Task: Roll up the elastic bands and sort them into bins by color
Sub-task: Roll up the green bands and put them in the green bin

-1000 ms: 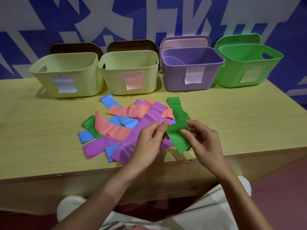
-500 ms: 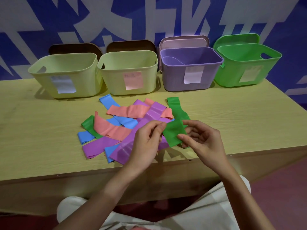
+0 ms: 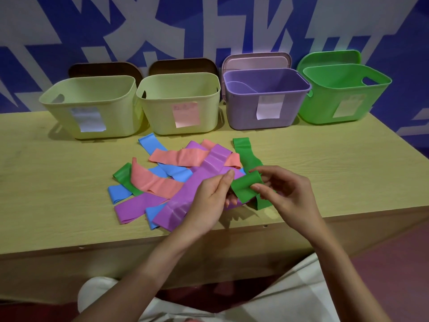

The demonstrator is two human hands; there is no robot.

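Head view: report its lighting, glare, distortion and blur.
Head view: soft, even light with faint shadows under the hands; sheen on the long purple band; wide-angle bowing tilts the green bin and the table edge; the bins' labels too blurred to read.

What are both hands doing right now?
Left hand: pinching the near end of the green elastic band.
Right hand: holding the same green elastic band, fingers curled round its partly rolled end.

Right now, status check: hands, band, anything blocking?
Both hands, left and right, pinch green elastic band, partly rolled. Green plastic bin far right, open. Nothing in the way.
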